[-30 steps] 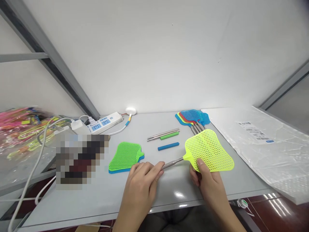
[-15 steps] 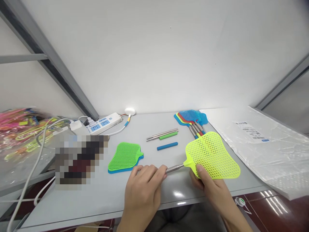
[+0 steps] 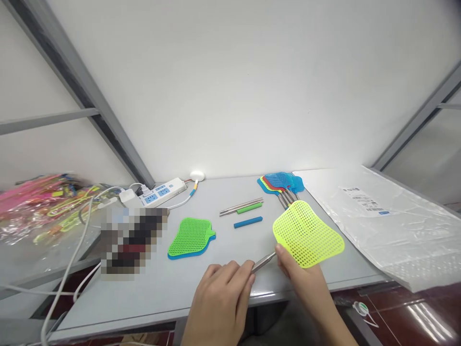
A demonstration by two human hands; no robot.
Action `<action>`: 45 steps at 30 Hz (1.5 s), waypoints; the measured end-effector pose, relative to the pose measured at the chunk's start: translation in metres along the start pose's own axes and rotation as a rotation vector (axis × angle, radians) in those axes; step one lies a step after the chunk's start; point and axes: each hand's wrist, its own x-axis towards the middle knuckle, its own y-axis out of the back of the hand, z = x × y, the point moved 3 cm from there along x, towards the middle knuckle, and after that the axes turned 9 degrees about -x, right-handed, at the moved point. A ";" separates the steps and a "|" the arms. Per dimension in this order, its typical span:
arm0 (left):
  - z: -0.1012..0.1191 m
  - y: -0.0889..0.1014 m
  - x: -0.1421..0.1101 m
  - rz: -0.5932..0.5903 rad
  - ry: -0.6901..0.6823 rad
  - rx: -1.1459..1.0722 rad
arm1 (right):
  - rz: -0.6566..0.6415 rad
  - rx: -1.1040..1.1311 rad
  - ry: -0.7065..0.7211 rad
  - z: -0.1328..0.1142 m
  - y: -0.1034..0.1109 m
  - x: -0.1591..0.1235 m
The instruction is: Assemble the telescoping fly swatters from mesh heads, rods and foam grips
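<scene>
My right hand (image 3: 306, 281) grips the lower edge of a yellow fly-swatter head (image 3: 306, 231), thumb on top near its neck. A thin metal rod (image 3: 263, 261) runs from that neck into my left hand (image 3: 223, 298), whose fingers are closed around its near end. The swatter head is tilted up off the grey table (image 3: 151, 288). A green swatter head (image 3: 189, 237) lies on a blue one to the left. Farther back lie loose metal rods (image 3: 239, 207), a green sleeve (image 3: 249, 208) and a blue sleeve (image 3: 248, 222).
Several finished swatters (image 3: 279, 183) are stacked at the back. A power strip (image 3: 162, 191) with cables sits at the back left. Clear plastic bags (image 3: 378, 221) cover the right side. Coloured packaged goods (image 3: 39, 204) pile at the far left. A blurred patch (image 3: 131, 238) hides something.
The view tilted up and shifted. The yellow head swung so its wide end points farther away, the rod now slants down-left, and both hands have drawn nearer the table's front edge.
</scene>
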 end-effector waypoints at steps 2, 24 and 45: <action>0.010 -0.004 -0.006 -0.034 0.042 -0.082 | -0.031 0.000 0.028 -0.002 -0.001 -0.005; 0.052 0.027 -0.031 -0.270 0.214 -0.017 | 0.267 0.277 0.136 -0.018 0.090 -0.035; 0.089 -0.041 -0.039 0.493 0.078 -0.957 | 0.029 0.417 0.181 -0.017 0.033 -0.068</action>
